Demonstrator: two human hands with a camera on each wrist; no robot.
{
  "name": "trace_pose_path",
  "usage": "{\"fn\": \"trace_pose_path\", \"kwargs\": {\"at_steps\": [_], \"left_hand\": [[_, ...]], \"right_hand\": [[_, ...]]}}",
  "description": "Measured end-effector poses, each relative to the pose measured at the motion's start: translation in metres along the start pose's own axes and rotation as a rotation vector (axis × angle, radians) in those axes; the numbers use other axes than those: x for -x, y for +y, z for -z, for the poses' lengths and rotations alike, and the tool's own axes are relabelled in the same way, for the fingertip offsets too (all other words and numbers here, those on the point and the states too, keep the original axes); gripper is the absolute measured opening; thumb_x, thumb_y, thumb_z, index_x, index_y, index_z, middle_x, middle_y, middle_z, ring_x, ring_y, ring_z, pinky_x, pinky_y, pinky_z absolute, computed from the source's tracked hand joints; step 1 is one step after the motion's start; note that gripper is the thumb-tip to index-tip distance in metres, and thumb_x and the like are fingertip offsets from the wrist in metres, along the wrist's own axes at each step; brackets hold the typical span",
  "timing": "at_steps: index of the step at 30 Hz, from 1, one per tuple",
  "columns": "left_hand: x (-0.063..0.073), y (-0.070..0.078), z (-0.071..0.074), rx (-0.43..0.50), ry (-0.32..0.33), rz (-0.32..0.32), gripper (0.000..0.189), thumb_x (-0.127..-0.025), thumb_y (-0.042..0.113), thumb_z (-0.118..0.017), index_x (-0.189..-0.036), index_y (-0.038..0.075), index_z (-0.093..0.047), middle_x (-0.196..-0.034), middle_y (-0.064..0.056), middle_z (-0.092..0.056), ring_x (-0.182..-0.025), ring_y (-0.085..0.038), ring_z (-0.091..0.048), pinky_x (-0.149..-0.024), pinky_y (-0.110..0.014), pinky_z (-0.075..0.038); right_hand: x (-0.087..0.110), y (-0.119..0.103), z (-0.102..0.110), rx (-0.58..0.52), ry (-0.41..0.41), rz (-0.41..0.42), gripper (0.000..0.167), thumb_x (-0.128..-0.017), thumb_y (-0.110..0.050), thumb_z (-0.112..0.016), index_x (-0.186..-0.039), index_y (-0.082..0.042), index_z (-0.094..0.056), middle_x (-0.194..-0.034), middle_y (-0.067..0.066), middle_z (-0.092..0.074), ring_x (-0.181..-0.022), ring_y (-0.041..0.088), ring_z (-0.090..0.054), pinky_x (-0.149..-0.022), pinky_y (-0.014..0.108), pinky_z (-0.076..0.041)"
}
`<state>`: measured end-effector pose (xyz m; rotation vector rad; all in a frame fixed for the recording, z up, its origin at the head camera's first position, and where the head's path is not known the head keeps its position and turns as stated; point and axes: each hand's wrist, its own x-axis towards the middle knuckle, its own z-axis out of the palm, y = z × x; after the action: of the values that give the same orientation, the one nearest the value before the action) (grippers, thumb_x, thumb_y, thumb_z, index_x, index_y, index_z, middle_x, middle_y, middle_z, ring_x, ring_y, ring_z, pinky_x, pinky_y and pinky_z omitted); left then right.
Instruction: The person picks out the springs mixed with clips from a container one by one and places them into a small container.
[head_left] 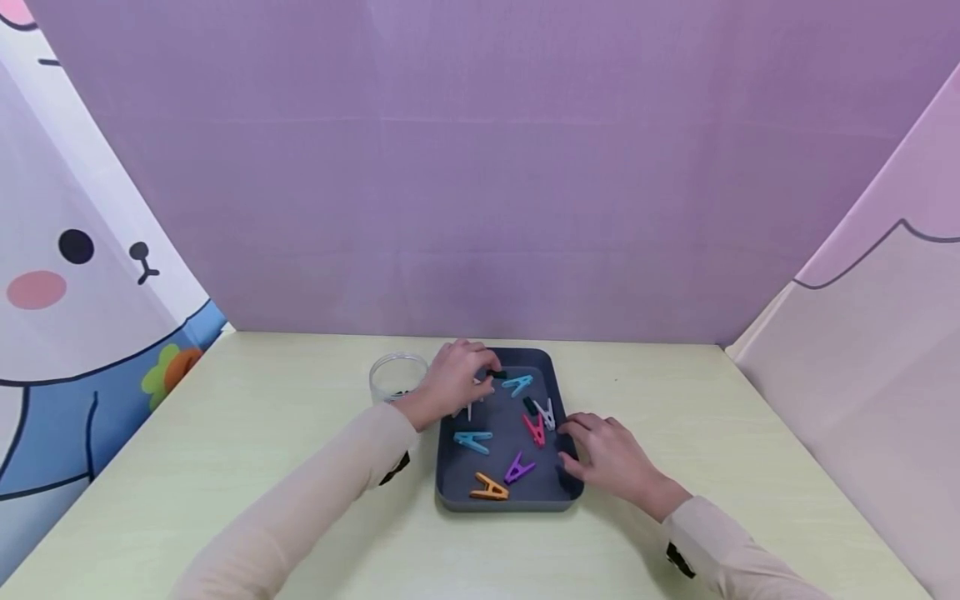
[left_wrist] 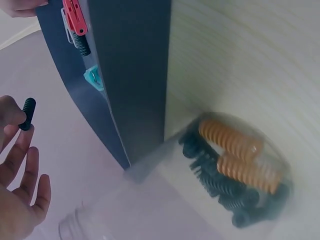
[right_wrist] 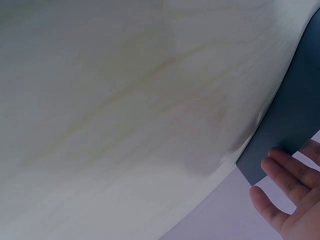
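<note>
My left hand (head_left: 452, 377) is over the far left part of a dark grey tray (head_left: 510, 505), pinching a small dark green coil spring (left_wrist: 28, 114) between thumb and fingertip. My right hand (head_left: 617, 457) rests at the tray's right side, fingers spread along the rim. Inside the tray lie plastic clips: two blue clips (head_left: 472, 442), a red clip (head_left: 535, 430), a white clip (head_left: 547, 414), a purple clip (head_left: 517, 469) and an orange clip (head_left: 489, 487). Another dark spring (head_left: 530, 406) lies by the white clip. My left hand partly covers a pale clip.
A clear round jar (head_left: 372, 385) stands left of the tray, beside my left forearm. In the left wrist view it holds orange springs (left_wrist: 248, 170) and several dark green springs (left_wrist: 212, 177). Behind the pale table (head_left: 300, 500) rises a purple cloth backdrop (head_left: 480, 208), with printed panels at both sides.
</note>
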<state>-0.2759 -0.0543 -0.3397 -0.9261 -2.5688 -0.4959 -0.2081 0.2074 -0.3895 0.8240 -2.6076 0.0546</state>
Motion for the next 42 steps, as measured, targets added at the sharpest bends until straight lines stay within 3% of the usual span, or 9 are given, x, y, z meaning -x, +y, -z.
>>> {"fn": "trace_pose_path", "kwargs": {"at_steps": [13,27,34,42], "left_hand": [[0.021,-0.019,0.026,-0.016,-0.003,0.048,0.015,-0.079,0.017,-0.066,-0.094,0.016,-0.068,-0.093,0.003,-0.066,-0.088,-0.018,-0.056,-0.082,-0.038,-0.044],[0.046,-0.046,0.049,-0.028,0.09,0.012,0.015,-0.075,0.011,-0.066,-0.09,0.013,-0.068,-0.086,0.003,-0.067,-0.083,-0.017,-0.06,-0.079,-0.039,-0.046],[0.055,-0.058,0.056,-0.033,0.137,0.024,0.015,-0.073,0.01,-0.067,-0.089,0.011,-0.068,-0.085,0.001,-0.067,-0.083,-0.02,-0.06,-0.076,-0.038,-0.047],[0.064,-0.07,0.056,-0.04,0.133,0.049,0.016,-0.072,0.007,-0.066,-0.087,0.011,-0.068,-0.083,0.001,-0.066,-0.083,-0.021,-0.059,-0.075,-0.04,-0.045]], "right_hand": [[0.0,0.0,-0.002,0.003,-0.003,-0.001,0.035,-0.074,-0.035,-0.069,-0.099,-0.011,-0.066,-0.105,0.006,-0.064,-0.097,0.02,-0.06,-0.075,0.039,-0.049],[0.001,-0.001,-0.001,0.001,-0.011,-0.007,0.035,-0.075,-0.036,-0.069,-0.099,-0.011,-0.066,-0.105,0.005,-0.064,-0.096,0.02,-0.061,-0.075,0.039,-0.049],[0.001,-0.002,-0.002,-0.005,-0.026,-0.024,0.036,-0.075,-0.036,-0.069,-0.1,-0.011,-0.065,-0.106,0.005,-0.064,-0.097,0.02,-0.06,-0.077,0.039,-0.049],[0.001,-0.002,-0.002,-0.009,-0.027,-0.034,0.035,-0.075,-0.035,-0.069,-0.1,-0.011,-0.066,-0.106,0.006,-0.064,-0.097,0.02,-0.06,-0.077,0.039,-0.048]]}}
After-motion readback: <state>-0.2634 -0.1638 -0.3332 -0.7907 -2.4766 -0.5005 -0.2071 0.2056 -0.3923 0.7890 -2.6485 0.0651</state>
